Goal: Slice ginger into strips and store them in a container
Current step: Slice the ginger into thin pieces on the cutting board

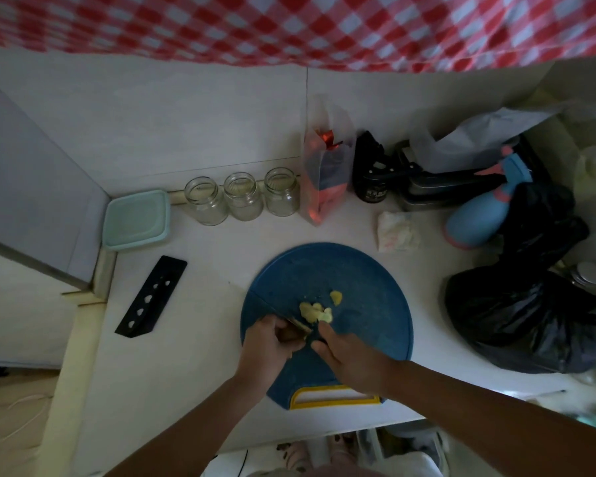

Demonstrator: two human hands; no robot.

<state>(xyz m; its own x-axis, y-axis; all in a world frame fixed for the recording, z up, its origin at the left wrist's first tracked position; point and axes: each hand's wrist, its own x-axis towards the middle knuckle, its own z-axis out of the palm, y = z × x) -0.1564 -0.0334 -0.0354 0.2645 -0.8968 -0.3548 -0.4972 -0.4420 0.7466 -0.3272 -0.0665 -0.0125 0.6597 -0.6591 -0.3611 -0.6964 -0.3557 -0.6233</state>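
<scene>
Your left hand (272,342) grips the knife (299,327); right hand (348,359) extended, fingertips on ginger (315,313).
Board (358,277) rim just left of your knife hand; bare board ahead.

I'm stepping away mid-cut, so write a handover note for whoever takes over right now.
Left hand grips the knife.
Right hand touches the ginger with its fingertips, on the blue cutting board.
Done: ginger cut into a few pieces.
Left: slice strips, then store them. The lidded teal container and three empty glass jars stand at the back.
</scene>
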